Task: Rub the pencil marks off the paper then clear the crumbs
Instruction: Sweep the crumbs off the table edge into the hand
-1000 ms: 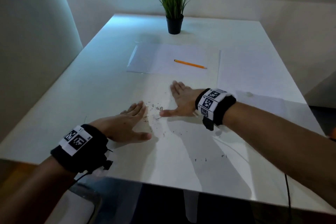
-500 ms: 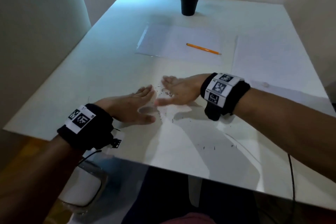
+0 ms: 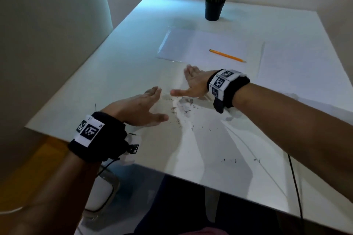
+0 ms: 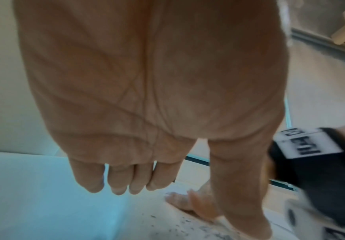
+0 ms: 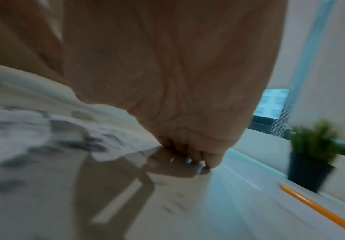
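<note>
Table [image 3: 118, 74]: smooth, glossy; debris should slide on it readily. Paper [image 3: 202, 47] lies flat at the far middle, pencil [image 3: 227, 55] on it; thin and limp, likely to skid if brushed. Left hand [image 3: 136, 109] and right hand [image 3: 193, 85]: both flat, fingers straight and together, holding nothing, set either side of the crumbs [image 3: 181, 108]. Crumbs: dark specks, thickest between the hands, stray ones nearer the front edge. Weightless, smeary, too fine to pinch; best herded with the hand edges into one heap.
</note>
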